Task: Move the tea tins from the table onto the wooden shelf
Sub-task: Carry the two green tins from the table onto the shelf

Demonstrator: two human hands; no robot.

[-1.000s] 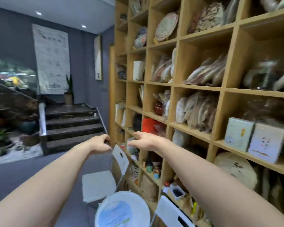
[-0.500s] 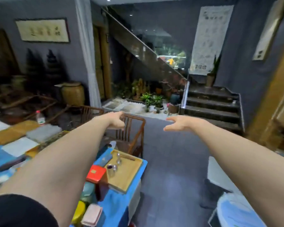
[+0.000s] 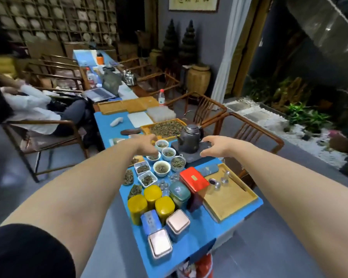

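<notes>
Head view: both arms reach out over the blue worktop [image 3: 209,227]. The left hand [image 3: 147,144] and right hand [image 3: 215,146] hang empty, fingers spread. Tea tins [image 3: 165,207] cluster at the near end. White bowls [image 3: 162,168] behind them hold loose tea leaves.

**Arm and Hand Position**

Both arms are extended forward, bare from the forearm down; a dark sleeve covers the left upper arm at the lower left. The left hand [image 3: 147,144] is palm down, fingers loosely curled, holding nothing. The right hand [image 3: 215,145] is palm down, fingers spread and slightly bent, empty. The hands are apart, at similar height.
</notes>
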